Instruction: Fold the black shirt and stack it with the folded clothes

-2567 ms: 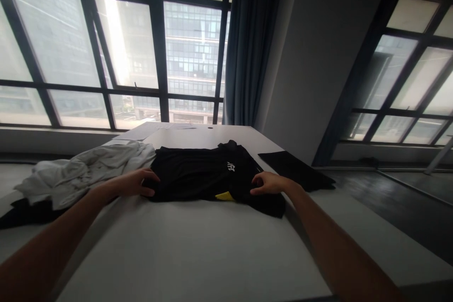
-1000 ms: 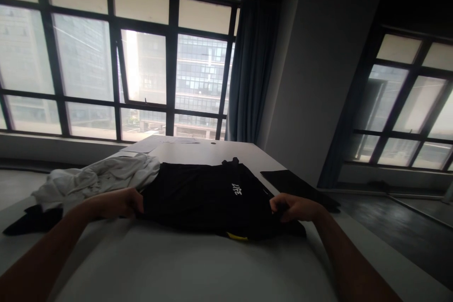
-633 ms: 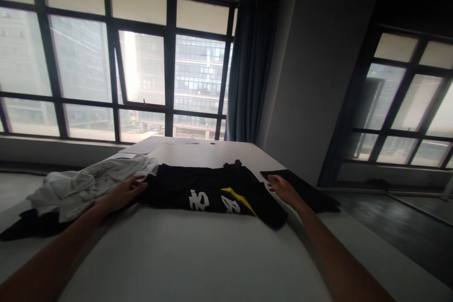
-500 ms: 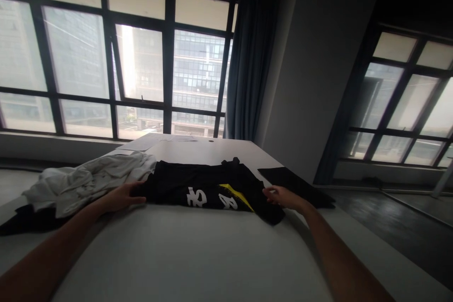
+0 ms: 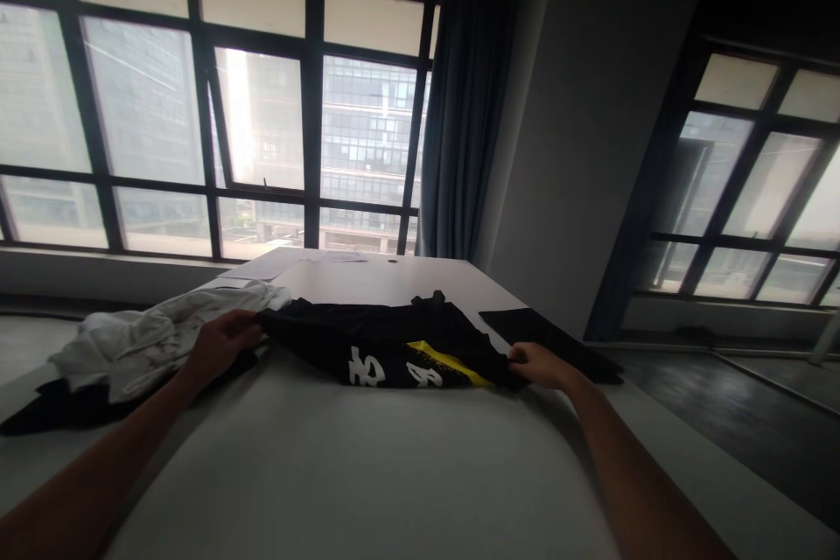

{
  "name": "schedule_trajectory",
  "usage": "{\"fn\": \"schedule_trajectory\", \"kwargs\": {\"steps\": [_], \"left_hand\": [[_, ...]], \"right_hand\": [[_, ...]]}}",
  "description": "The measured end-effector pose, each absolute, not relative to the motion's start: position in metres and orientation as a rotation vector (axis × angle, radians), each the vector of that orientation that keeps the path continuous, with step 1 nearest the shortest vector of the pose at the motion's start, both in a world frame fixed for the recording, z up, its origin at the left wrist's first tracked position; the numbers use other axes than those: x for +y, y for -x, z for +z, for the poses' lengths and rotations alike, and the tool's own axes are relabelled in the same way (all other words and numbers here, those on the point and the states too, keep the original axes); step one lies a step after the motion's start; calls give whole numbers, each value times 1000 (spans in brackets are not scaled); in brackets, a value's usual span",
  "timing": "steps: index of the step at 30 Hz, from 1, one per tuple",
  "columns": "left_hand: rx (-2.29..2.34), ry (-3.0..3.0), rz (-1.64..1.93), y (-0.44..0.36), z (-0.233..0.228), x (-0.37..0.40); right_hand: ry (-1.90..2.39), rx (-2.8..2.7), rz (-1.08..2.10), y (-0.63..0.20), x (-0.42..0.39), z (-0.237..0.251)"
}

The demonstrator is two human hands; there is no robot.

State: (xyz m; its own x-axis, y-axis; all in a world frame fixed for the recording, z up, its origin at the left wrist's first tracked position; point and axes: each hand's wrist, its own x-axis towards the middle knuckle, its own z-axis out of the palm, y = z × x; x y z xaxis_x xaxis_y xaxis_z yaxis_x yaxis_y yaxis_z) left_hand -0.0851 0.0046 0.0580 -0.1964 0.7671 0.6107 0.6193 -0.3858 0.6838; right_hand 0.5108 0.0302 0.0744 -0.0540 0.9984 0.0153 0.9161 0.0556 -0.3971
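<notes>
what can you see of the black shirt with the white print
The black shirt is folded into a low, wide bundle across the white table. White characters and a yellow patch face the camera. The fabric looks thin and soft. The left hand grips its left end, the right hand its right end.

blk shirt (image 5: pixel 394 350) w/ yellow+white print, white cloth (image 5: pixel 137 341)

Both forearms are showing bare from the frame's lower edge to the wrists, no sleeves reaching into view. The left hand (image 5: pixel 220 344) and right hand (image 5: pixel 539 365) are wearing no gloves, rings, or watch.
</notes>
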Motion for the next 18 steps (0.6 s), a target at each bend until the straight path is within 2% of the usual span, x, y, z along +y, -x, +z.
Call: {"fn": "schedule_trajectory", "kwargs": {"steps": [3,6,8,10,12,15,18], "left_hand": [[1567,-1886,1670,84,60,2],[1581,-2038,1279,88,55,-1],[1620,-2085,954,95,49,-3],[1638,-2075,778,102,44,-5],[1651,-2083,741,108,43,-6],[1672,-2154,779,106,50,-5],[1674,-2175,801,94,57,-2]], "right_hand": [[1917,-1949,355,-517,29,80],[1901,-1928,381,-521,23,85],[1862,-1988,561,-522,18,87],[1848,-2053,751,-522,14,88],[1930,-2079,800,-517,11,88],[2120,-2062,646,-504,10,84],[2061,-2137,559,-491,13,80]]}}
